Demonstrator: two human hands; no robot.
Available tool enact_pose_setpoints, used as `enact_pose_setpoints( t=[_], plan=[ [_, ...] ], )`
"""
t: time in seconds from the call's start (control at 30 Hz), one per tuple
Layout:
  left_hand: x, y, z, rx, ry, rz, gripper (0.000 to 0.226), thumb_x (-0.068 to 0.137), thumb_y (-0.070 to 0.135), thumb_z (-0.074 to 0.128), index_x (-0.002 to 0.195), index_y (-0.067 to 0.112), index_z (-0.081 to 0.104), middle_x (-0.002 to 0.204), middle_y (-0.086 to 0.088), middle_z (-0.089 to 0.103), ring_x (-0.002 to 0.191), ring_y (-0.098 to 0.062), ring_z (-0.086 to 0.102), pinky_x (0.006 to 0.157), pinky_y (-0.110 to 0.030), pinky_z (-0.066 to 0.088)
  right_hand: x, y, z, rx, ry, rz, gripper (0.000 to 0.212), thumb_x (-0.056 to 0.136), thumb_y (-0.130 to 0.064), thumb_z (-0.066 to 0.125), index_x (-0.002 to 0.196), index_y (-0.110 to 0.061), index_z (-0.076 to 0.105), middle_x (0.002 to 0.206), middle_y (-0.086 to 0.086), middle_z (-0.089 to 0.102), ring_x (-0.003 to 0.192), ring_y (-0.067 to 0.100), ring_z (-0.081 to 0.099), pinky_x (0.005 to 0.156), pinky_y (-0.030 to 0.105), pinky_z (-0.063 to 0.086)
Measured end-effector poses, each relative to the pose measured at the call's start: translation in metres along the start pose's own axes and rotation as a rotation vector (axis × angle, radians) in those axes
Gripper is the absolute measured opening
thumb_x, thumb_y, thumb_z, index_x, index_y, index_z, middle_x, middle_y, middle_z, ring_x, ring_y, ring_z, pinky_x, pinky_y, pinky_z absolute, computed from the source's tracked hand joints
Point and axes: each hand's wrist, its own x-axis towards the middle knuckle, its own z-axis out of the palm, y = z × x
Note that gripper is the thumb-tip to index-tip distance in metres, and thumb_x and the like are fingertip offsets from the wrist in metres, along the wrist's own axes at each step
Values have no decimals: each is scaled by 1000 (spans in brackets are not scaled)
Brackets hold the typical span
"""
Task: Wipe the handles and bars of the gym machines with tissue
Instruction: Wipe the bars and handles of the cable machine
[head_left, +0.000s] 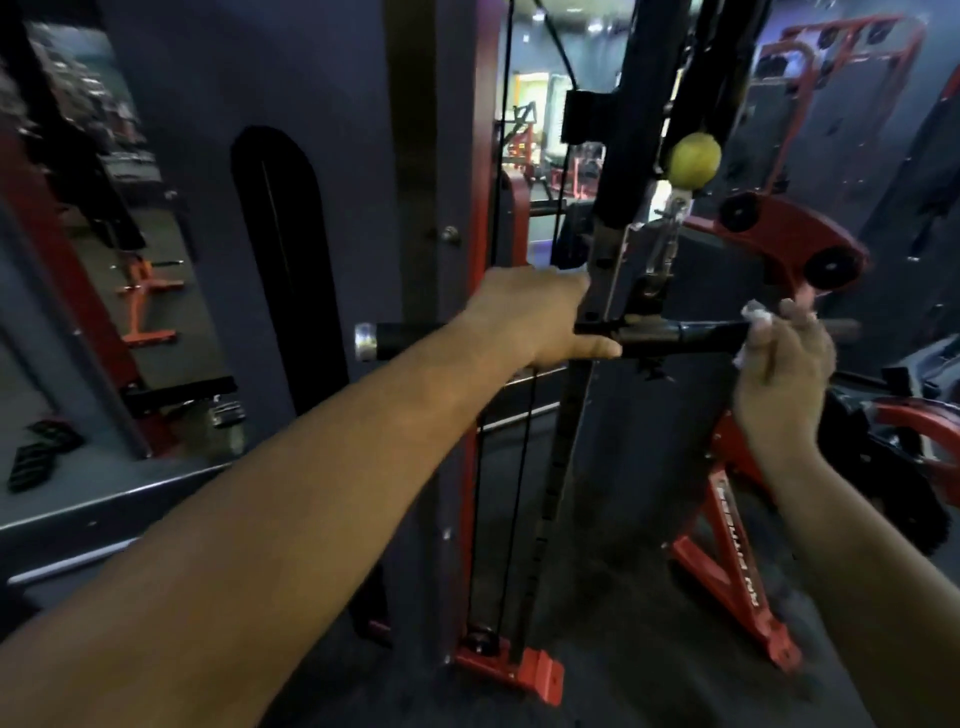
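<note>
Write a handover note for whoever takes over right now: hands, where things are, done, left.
Left hand: grips the straight bar left of its centre clip, steadying it.
Right hand: holds the tissue wrapped against the bar's right grip.
The bar hangs level from the cable under the yellow ball stop on the cable machine.
Done: cannot tell which stretches are wiped; the tissue sits near the right end.
Left: probably the left grip out to the silver end cap, then the other machines.

My left hand (524, 317) bare, no ring or glove, my right hand (784, 364) bare too, both forearms uncovered, no sleeves, no watch or band
</note>
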Motion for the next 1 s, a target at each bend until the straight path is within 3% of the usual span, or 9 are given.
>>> enact_pose_setpoints(
  t=[0.07,0.2,0.3,0.43,0.53,0.67,0.73,0.87,1.0],
  plan=[
    [-26,-32,-4,35,-1,-44,86,84,90,38,139,25,46,121,-3,62,106,-25,62,72,-38,45,-21,-29,-3,86,30,-38,50,111,-48,30,135,-20,64,140,12,53,136,29,40,114,32,26],
    [-86,-93,7,26,-101,-203,84,79,91,26,128,28,52,116,0,62,104,-23,62,80,-41,52,-47,-72,6,165,40,-267,41,111,-35,38,139,-15,61,140,10,55,133,28,46,112,49,37],
    [-113,-106,28,-115,-138,-221,72,84,82,31,134,33,51,126,3,57,111,-20,60,89,-42,53,-60,-96,27,118,-3,-444,38,109,-27,42,142,-15,57,144,6,57,143,23,42,121,55,24],
    [-119,-87,51,-48,-154,-212,64,99,64,41,152,28,37,141,-1,45,132,-24,47,104,-44,44,-75,-122,59,-113,-135,-465,41,111,-35,35,141,-19,58,147,-1,57,151,19,33,122,66,-2],
    [-123,-74,59,-31,-138,-194,58,102,61,37,147,27,43,134,0,46,129,-23,47,106,-44,40,-83,-140,69,-134,-196,-473,38,110,-35,39,136,-20,62,139,-4,62,150,19,34,120,70,-1],
    [-135,-67,56,-98,-131,-173,49,102,61,37,135,26,46,117,5,55,97,-16,60,82,-36,51,-78,-150,57,-199,-349,-636,38,108,-42,36,126,-25,64,127,-5,65,140,19,48,115,77,5],
    [-139,-68,52,-91,-116,-180,47,101,64,37,128,28,47,99,9,57,77,-11,57,69,-35,51,-60,-139,47,-289,-370,-557,44,110,-48,28,122,-27,64,128,-5,65,140,18,46,115,78,1],
    [-140,-69,52,-91,-36,-132,51,100,64,40,126,22,51,97,4,63,77,-15,59,68,-36,53,-68,-145,46,-184,-280,-282,51,110,-48,20,117,-28,66,135,-7,62,151,16,31,116,76,-4],
    [-141,-75,55,-77,-28,-93,52,97,65,40,121,21,52,101,-1,66,81,-22,64,67,-37,54,-117,-180,57,-45,-311,-539,42,111,-37,29,129,-27,66,134,-9,63,150,14,33,116,71,-14]
  ],
)
